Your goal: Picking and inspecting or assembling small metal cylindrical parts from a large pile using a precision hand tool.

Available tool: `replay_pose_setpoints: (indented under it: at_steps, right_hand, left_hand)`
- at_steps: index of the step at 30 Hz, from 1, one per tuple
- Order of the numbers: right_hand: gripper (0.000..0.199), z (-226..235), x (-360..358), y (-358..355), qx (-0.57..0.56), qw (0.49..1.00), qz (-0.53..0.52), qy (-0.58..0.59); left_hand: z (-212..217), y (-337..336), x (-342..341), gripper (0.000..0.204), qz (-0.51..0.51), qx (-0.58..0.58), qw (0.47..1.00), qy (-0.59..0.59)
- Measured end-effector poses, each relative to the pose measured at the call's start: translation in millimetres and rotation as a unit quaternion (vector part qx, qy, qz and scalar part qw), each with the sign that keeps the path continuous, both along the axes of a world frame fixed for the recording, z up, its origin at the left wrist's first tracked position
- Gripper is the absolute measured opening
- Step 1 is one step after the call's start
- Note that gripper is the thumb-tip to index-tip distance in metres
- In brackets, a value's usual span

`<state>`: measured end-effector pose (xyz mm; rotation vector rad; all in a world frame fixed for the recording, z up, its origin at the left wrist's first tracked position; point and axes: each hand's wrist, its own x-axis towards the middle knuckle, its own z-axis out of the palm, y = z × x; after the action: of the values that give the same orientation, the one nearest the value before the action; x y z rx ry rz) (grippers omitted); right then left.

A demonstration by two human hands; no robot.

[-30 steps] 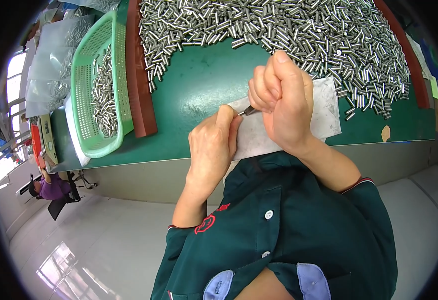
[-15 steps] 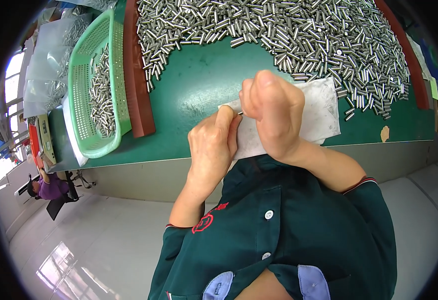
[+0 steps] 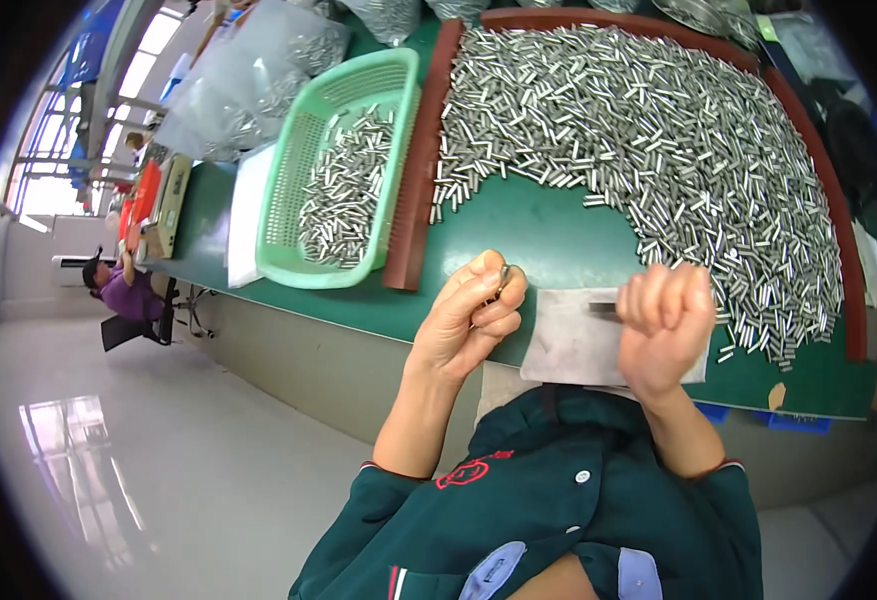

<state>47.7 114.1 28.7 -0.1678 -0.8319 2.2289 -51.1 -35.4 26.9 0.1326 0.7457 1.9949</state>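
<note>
My left hand (image 3: pixel 471 315) is raised over the front edge of the green table, thumb and fingertips pinched on a small shiny metal pin (image 3: pixel 504 280). To its right, my right hand (image 3: pixel 667 325) is closed in a fist above a greyish-white cloth (image 3: pixel 567 340). A dark, thin metal tool (image 3: pixel 602 308) sticks out of that fist toward the left hand; the rest is hidden by the fingers, and its kind cannot be made out. Beyond both hands spreads a wide heap of short silvery metal pins (image 3: pixel 619 110).
A light green mesh basket (image 3: pixel 277 220) with more pins stands left of a red-brown rail (image 3: pixel 419 200). Another such rail (image 3: pixel 839 230) bounds the heap at right. Clear plastic bags (image 3: pixel 229 95) of pins lie at back left. Far left, a person (image 3: pixel 129 290) in purple sits.
My hands have come apart: the left now holds its pin up, while the right has moved away to the right, its tool now showing. The whole view has shifted and shows more of the table.
</note>
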Motion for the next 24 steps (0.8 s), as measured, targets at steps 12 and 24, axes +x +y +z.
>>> replay_pose_setpoints:
  at_steps: [12, 24]
  right_hand:
    - [0.038, 13.1, 3.6, 27.4, 0.008, 0.998, -0.051, -0.036]
    - [0.038, 1.4, 7.6, 37.5, 0.022, 0.998, -0.063, -0.022]
  left_hand:
    - [62.6, -22.3, -108.0, 0.03, 0.408, -0.281, 0.748, 0.442]
    - [13.6, 86.8, -64.3, 0.006, 0.164, -0.27, 0.56, 0.766]
